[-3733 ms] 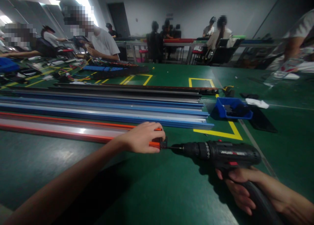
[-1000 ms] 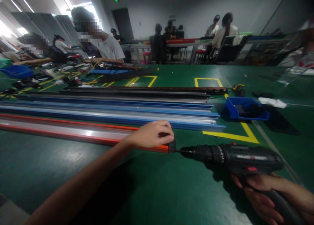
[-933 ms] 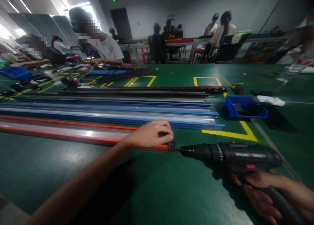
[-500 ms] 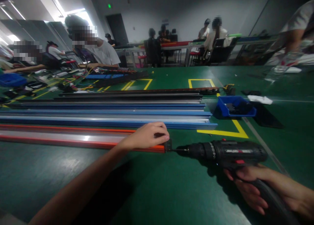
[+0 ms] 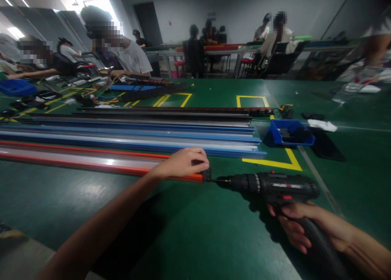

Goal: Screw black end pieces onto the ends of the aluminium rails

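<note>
A long orange aluminium rail with a pale middle strip lies across the table at the left. My left hand rests over its right end, fingers curled down and closed on a small black end cap. My right hand is wrapped round the handle of a black cordless drill with red buttons. The drill lies level and points left. Its long thin bit reaches the end cap; the exact contact at the tip is too small to make out.
Behind the orange rail lie several blue rails and black rails. A blue bin of dark parts stands at the right, beside a dark flat piece. A co-worker works across the green table; wires and parts lie there.
The view has shifted slightly. The drill and my right hand appear a little further left and higher, with the bit still at the end cap. My left hand keeps its hold.
</note>
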Available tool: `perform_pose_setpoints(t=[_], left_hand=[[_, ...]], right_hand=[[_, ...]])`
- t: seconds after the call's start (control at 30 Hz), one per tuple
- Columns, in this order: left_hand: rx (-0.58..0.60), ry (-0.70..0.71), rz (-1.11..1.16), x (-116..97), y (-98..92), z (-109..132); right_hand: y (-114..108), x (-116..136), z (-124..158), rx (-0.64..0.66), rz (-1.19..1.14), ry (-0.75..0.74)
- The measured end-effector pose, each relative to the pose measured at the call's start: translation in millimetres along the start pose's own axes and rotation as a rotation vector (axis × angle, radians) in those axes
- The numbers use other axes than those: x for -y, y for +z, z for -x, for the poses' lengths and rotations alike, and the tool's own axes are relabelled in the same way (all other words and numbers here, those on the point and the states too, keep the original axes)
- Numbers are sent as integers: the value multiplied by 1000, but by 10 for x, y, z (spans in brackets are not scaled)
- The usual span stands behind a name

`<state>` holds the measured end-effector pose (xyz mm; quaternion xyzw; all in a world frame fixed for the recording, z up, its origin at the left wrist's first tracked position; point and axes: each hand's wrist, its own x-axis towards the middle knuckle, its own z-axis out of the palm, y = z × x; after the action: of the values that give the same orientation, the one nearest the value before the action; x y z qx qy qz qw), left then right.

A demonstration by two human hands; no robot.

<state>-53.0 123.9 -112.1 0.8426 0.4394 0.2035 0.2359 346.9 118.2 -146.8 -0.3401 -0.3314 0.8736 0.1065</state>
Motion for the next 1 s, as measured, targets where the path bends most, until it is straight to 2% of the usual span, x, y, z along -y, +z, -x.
perform_pose_setpoints(t=[0.3,0.63,1.0], left_hand=[[7,23,-1,28,-6,-3],[6,0,16,34,-2,-7],[4,19,8,42,-2,1]], right_hand=[[-8,62,35,3,2,70],[-29,45,37,-65,10,89],[-59,-17,35,-57,17,31]])
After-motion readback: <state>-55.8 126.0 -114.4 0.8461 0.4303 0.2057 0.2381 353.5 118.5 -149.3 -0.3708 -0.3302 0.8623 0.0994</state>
